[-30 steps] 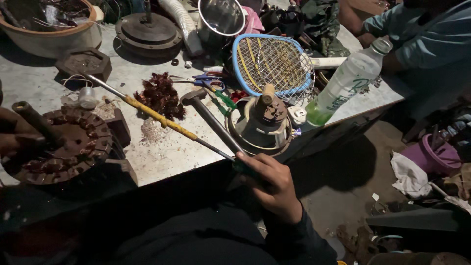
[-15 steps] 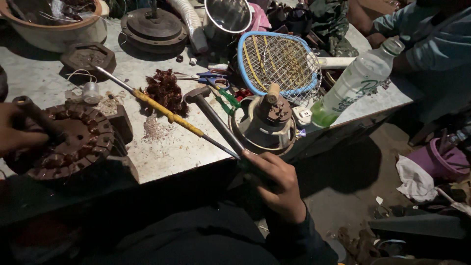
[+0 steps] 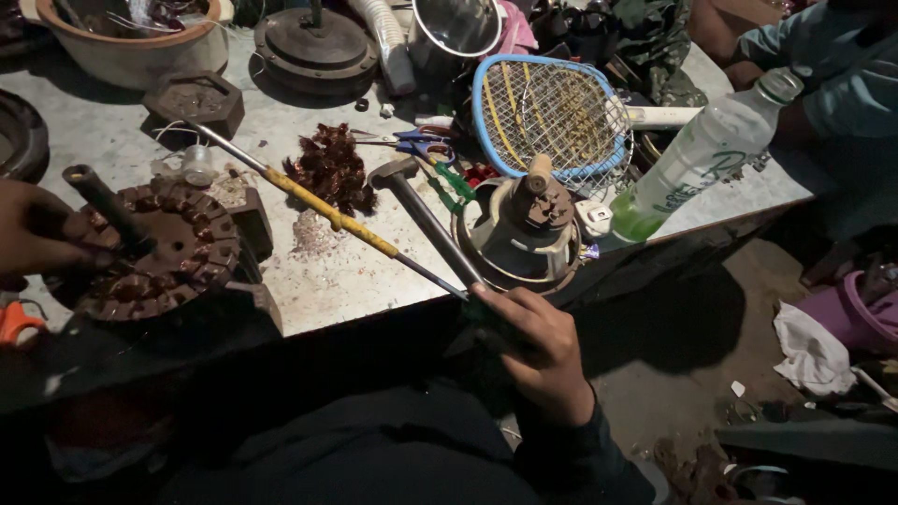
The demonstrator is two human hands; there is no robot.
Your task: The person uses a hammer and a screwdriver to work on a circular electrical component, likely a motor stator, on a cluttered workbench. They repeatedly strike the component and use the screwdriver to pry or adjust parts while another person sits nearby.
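My left hand [image 3: 37,234] grips a dark shaft [image 3: 103,206] that sticks up from a round rusty motor stator [image 3: 154,252] at the left edge of the grey workbench [image 3: 346,271]. At the bench's front edge my right hand [image 3: 533,346] is closed on the handle end of a long screwdriver [image 3: 327,210] with a yellow band. Its tip reaches back left across the bench. A hammer [image 3: 421,210] lies beside the screwdriver, its handle running toward the same hand.
A motor housing [image 3: 524,234], scissors [image 3: 421,145] and a pile of reddish wire scraps [image 3: 327,173] lie close by. Behind are a blue racket-shaped swatter [image 3: 552,112], a plastic bottle [image 3: 692,159], a basin [image 3: 131,47] and a metal disc [image 3: 313,47]. Another person's sleeve [image 3: 842,84] is top right.
The view has drifted slightly, so the stator and left hand sit a little higher in the picture. Both hands keep hold of the same things.
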